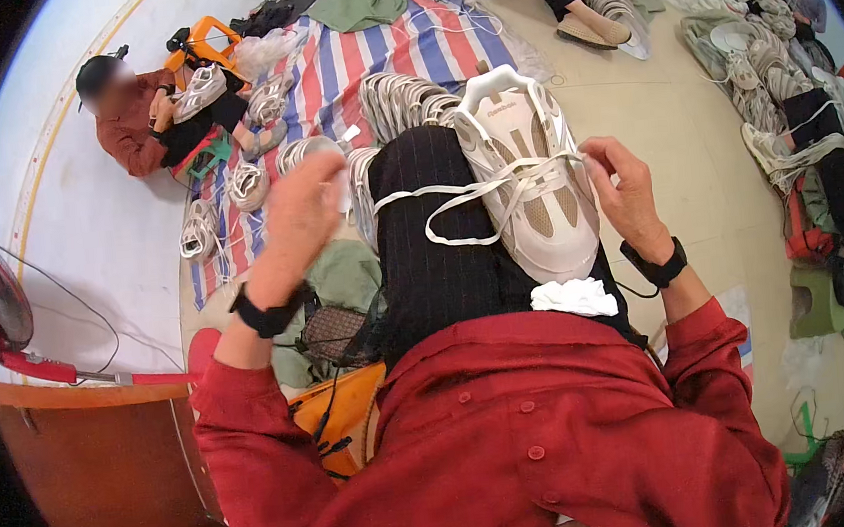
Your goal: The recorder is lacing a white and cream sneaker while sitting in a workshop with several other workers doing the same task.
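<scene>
A beige and white sneaker lies on my lap, toe toward me, on my black-trousered thighs. Its white shoelace is threaded through the upper, and a loose loop trails left over my thigh. At the shoe's right edge, my right hand is closed, thumb and forefinger pinching a lace end. My left hand is raised to the left of my thighs, apart from the shoe. Motion smears its fingers, so whether they hold anything cannot be told. A crumpled white tissue sits by the toe.
Rows of similar sneakers stand beyond my knees on a striped sheet. A person at the far left handles a shoe. More shoes are piled at right. A red fan and brown wooden furniture stand at left.
</scene>
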Tool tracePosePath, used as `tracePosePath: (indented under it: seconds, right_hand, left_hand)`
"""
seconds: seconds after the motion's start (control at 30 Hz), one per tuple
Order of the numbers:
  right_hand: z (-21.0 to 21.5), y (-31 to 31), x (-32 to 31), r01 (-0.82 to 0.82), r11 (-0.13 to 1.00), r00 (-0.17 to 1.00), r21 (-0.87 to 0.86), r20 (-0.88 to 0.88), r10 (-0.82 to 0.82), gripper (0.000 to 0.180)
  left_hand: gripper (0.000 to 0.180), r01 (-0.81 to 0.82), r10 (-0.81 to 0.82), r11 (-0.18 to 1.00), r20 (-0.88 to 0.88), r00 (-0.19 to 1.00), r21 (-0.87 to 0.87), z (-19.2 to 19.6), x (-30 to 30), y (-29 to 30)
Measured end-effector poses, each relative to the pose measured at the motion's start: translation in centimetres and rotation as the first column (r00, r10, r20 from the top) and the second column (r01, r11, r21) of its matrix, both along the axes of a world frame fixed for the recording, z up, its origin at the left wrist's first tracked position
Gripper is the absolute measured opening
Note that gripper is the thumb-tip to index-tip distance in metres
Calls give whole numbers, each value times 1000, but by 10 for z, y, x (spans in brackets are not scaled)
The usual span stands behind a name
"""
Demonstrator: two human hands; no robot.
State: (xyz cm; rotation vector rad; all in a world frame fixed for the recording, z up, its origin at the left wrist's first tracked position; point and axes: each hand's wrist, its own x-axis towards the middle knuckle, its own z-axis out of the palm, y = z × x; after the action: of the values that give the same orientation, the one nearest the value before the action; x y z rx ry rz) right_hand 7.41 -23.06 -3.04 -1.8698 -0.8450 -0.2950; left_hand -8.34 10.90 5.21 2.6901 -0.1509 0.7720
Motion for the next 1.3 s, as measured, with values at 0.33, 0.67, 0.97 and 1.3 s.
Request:
tracePosePath:
  seconds: [0.33, 0.67, 0.97, 1.3]
  right_hand:
    - [9, 27, 5, -127, 976, 989, -179, 56, 139, 15]
    - [10, 31, 15, -109, 989, 993, -98, 44, 114, 8]
    - [0, 41, 36, -246, 926, 797, 286, -484, 361, 8]
    - [-7, 31, 38, -238, 895, 690, 377, -583, 429, 7]
  left_hand:
    - [13, 45, -99, 977, -255, 962, -210, -58, 61, -135]
    - [8, 91, -128, 954, -112, 985, -284, -71, 66, -139]
    - [13, 90, -122, 975, -152, 981, -204, -66, 72, -143]
    - [11, 165, -166, 982, 0, 986, -96, -56, 75, -138]
